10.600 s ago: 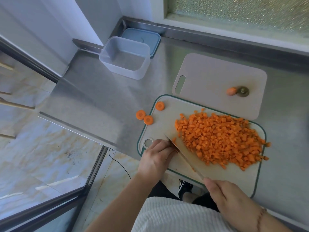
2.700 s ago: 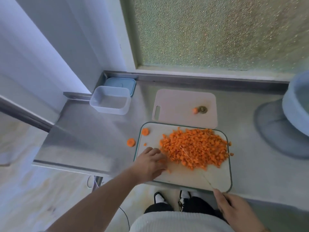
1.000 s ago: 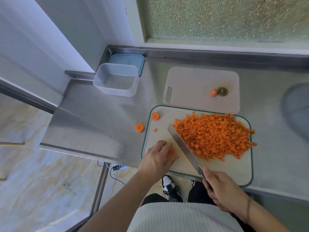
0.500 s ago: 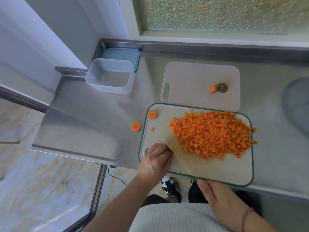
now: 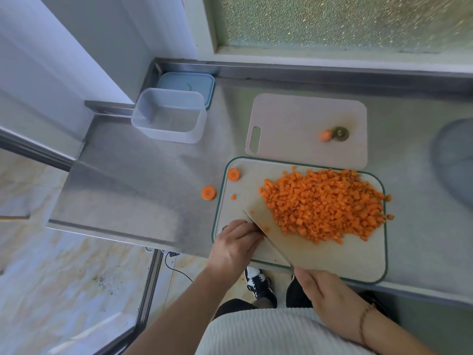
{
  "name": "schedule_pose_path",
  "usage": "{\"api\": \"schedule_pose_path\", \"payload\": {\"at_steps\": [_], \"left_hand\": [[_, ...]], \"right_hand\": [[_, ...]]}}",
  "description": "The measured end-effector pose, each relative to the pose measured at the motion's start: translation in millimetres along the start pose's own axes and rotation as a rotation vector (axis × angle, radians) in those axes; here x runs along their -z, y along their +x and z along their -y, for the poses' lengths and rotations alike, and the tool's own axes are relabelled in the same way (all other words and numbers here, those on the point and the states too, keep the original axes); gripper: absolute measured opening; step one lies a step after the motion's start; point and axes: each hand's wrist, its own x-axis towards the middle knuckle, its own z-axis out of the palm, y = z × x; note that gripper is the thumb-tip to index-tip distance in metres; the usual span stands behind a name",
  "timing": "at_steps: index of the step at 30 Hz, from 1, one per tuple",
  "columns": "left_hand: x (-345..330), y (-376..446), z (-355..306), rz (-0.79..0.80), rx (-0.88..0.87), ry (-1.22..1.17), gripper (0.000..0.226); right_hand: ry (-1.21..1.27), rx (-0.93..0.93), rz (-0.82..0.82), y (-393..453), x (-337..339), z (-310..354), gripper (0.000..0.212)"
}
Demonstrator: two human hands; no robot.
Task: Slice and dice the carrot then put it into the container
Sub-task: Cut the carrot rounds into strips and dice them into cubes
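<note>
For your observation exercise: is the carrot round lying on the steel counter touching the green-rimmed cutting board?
Apart. The head view shows bare steel between the carrot round and the green-rimmed cutting board's left edge.

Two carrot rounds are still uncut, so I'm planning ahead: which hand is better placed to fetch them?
Left hand: it's nearer both carrot rounds, and the right hand grips the knife.

Steel counter (image 5: 143,190) below a frosted window (image 5: 340,21); marbled floor (image 5: 64,283), black cable (image 5: 179,271), black-and-white shoe (image 5: 259,285).
</note>
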Motion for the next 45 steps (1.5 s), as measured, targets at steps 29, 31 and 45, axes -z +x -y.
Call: {"api": "schedule_pose_path", "payload": {"at_steps": [29,31,45], "left_hand": [[13,0,6,0.095,0.013,-0.013,0.030],[12,-2,6,0.091,0.025,-0.012,0.032],[-7,2,5,-0.004,-0.027,0.031,0.010]], "right_hand": [[0.148,-0.141,0.079,-3,-3,19,0.062],[0.179,-0.174,0.103,-2,-3,20,0.061],[0.397,-0.224,0.041,-7,11,25,0.055]]}}
